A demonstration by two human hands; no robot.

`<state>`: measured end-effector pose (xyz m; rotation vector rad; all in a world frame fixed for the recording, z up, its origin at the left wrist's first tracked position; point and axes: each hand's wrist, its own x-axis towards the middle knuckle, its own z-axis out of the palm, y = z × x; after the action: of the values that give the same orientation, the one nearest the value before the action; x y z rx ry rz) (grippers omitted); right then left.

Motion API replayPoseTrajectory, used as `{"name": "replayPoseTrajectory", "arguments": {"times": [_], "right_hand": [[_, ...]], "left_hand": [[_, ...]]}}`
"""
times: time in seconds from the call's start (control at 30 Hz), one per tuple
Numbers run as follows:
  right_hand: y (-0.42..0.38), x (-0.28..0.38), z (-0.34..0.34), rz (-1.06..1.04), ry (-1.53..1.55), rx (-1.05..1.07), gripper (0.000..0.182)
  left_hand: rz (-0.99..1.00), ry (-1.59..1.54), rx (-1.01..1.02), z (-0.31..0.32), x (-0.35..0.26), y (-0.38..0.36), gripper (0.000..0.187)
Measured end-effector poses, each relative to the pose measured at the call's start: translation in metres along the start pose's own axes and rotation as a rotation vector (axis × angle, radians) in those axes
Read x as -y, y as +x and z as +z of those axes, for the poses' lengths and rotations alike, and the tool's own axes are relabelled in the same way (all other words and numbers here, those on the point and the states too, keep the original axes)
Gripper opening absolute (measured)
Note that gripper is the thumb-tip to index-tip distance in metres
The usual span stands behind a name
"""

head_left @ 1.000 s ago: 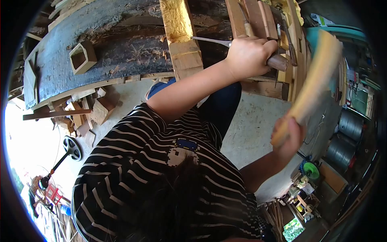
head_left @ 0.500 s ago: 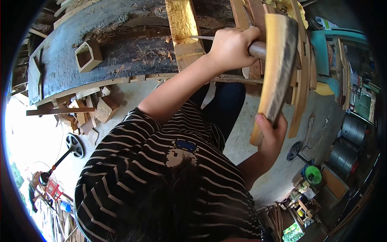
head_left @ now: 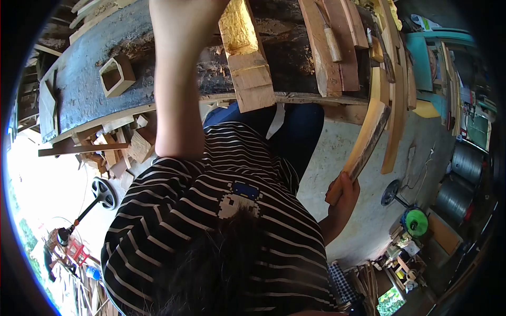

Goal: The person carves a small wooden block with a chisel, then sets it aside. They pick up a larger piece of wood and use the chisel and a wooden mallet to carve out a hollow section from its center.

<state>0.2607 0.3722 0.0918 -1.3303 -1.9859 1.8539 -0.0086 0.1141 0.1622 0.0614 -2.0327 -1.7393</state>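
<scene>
My right hand (head_left: pixel 345 192) grips the lower end of a long curved piece of wood (head_left: pixel 362 150) with a yellowish side and a dark, rough side. The piece slants up to the right, its far end over the boards at the table edge. My left forearm reaches up to the table, and my left hand (head_left: pixel 187 18) is cut off by the top of the frame, so its fingers and anything in them are hidden. Right of that hand is a wooden block with a yellow hollow (head_left: pixel 250 79). A wooden-handled tool (head_left: pixel 332 45) lies on the boards.
The dark worktable (head_left: pixel 79 89) spans the top, bearing a hollow wooden box (head_left: pixel 117 77). Long boards (head_left: pixel 395 126) jut past its right part. Offcuts (head_left: pixel 108 147) lie below its left edge. A green fan (head_left: pixel 416 222) stands lower right.
My left hand has moved up and left, away from the curved wood; the round handle seen in it is out of sight. The curved wood has dropped lower and tilted, still in my right hand.
</scene>
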Motion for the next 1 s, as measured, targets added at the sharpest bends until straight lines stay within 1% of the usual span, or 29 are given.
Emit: {"name": "replayPoseTrajectory", "arguments": {"times": [0.03,0.07,0.1,0.17,0.2,0.23,0.27,0.3,0.33,0.37,0.43,0.47,0.53,0.57,0.63,0.73,0.77,0.83,0.87,0.9,0.97,1.0], "right_hand": [[-0.001,-0.002,0.0,0.012,-0.007,0.011,0.028],[-0.001,-0.003,0.0,0.023,-0.014,0.024,0.028],[-0.002,-0.004,0.0,0.022,-0.003,0.025,0.028],[-0.001,-0.004,0.002,0.004,-0.038,0.035,0.029],[0.001,-0.004,0.002,-0.001,-0.027,0.038,0.029],[0.003,-0.006,0.003,-0.051,-0.08,0.045,0.03],[0.004,-0.007,0.002,-0.098,-0.135,0.048,0.032],[0.003,-0.004,0.003,-0.097,-0.131,0.04,0.032],[0.001,0.002,0.003,-0.047,-0.136,0.072,0.035],[-0.001,0.005,0.003,0.004,-0.141,0.105,0.038],[0.001,0.004,0.005,-0.007,-0.149,0.121,0.038],[0.001,0.003,0.007,-0.02,-0.156,0.141,0.038],[0.001,0.002,0.011,-0.036,-0.153,0.144,0.038],[0.001,0.001,0.012,-0.047,-0.156,0.144,0.038],[0.002,-0.003,0.01,-0.025,-0.159,0.142,0.038],[0.005,-0.011,0.011,0.002,-0.16,0.15,0.038],[0.005,-0.012,0.011,0.004,-0.16,0.156,0.038],[0.005,-0.013,0.014,-0.004,-0.149,0.165,0.038],[0.005,-0.013,0.015,-0.015,-0.142,0.178,0.039],[0.005,-0.013,0.016,-0.016,-0.141,0.176,0.039],[0.006,-0.014,0.016,-0.027,-0.184,0.195,0.039],[0.005,-0.013,0.017,-0.03,-0.184,0.191,0.039]], "left_hand": [[-0.14,0.184,0.083,-0.006,-0.008,0.0,0.014],[-0.045,0.336,0.206,-0.01,0.016,0.005,0.019],[-0.174,0.548,0.327,-0.015,0.073,0.018,0.04],[-0.001,0.733,0.496,-0.01,0.132,0.013,0.049],[-0.03,0.807,0.542,-0.008,0.15,0.006,0.052],[-0.06,0.88,0.591,-0.007,0.161,0.001,0.055],[-0.129,0.867,0.652,-0.008,0.171,-0.004,0.056],[-0.201,0.852,0.717,-0.007,0.174,-0.009,0.057],[-0.291,0.762,0.686,-0.006,0.178,-0.015,0.055],[-0.29,0.761,0.693,-0.003,0.185,-0.016,0.055],[-0.516,0.603,0.721,0.002,0.199,-0.01,0.051],[-0.511,0.606,0.719,0.002,0.205,-0.009,0.051],[-0.471,0.477,0.708,0.003,0.214,-0.007,0.047],[-0.463,0.477,0.709,0.003,0.219,-0.007,0.047],[-0.307,0.542,0.658,0.003,0.222,-0.009,0.047],[-0.292,0.517,0.72,0.004,0.218,-0.018,0.05],[-0.288,0.52,0.724,0.006,0.205,-0.025,0.05],[-0.361,0.428,0.764,0.012,0.185,-0.037,0.054],[-0.334,0.516,0.751,0.017,0.199,-0.041,0.053],[-0.331,0.515,0.752,0.02,0.202,-0.043,0.053],[-0.291,0.504,0.662,0.032,0.191,-0.05,0.055],[-0.261,0.551,0.605,0.037,0.185,-0.053,0.057]]}}
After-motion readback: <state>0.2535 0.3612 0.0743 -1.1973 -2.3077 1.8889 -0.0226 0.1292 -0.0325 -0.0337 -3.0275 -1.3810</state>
